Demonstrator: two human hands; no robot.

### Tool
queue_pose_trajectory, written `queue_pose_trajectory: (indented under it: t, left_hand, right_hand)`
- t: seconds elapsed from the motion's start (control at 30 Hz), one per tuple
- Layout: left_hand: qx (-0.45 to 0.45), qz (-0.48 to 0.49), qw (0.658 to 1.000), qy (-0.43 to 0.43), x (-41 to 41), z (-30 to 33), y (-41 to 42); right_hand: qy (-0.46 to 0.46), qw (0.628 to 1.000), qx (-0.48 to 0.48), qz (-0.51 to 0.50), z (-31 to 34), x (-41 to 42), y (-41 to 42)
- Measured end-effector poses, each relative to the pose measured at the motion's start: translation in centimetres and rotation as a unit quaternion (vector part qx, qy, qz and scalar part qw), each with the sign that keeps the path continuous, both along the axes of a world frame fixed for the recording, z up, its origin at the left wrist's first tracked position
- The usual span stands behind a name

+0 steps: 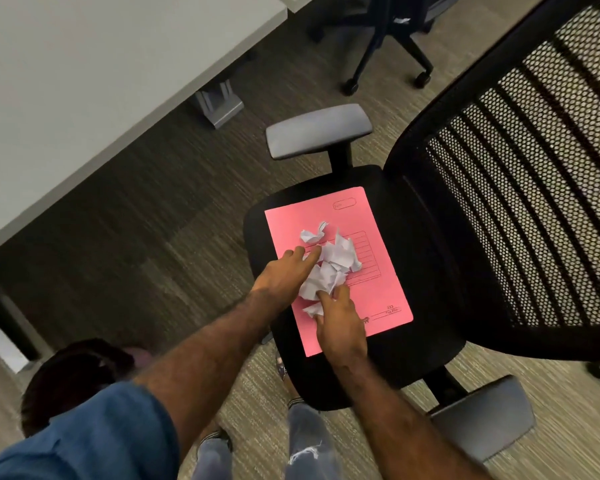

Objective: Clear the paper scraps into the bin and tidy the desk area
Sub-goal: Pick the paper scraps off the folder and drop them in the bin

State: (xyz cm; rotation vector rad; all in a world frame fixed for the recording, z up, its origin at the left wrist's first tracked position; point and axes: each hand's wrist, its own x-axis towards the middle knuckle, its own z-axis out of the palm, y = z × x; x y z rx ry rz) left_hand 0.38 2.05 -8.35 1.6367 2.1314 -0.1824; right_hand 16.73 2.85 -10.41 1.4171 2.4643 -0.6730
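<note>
From the head camera I see my left hand (284, 275) and right hand (340, 323) down on a pink folder (388, 292) that lies flat on the black seat (430, 237) of a mesh-backed chair. The paper scraps (329, 268) sit in a loose crumpled heap near the folder's middle, with one stray scrap (312, 233) at twelve o'clock of the heap, just apart from it. My left fingers (309, 258) are spread and pressing the heap from nine o'clock, not closed on anything; my right fingers (326, 296) touch it from six o'clock, seemingly pinching a scrap, though I cannot tell for sure. The pale desk (84, 81) stands at ten o'clock. No bin is in view. I judge the scraps are only being gathered; binning and tidying remain.
</note>
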Motion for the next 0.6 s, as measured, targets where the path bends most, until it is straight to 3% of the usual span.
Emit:
queue_pose_trajectory:
  t: [0.6]
  left_hand:
    - [0.097,0.071,0.99,-0.075,-1.1,-0.9,0.0]
  right_hand:
    - [0.085,0.991,0.01,-0.098,-0.3,0.9,-0.4]
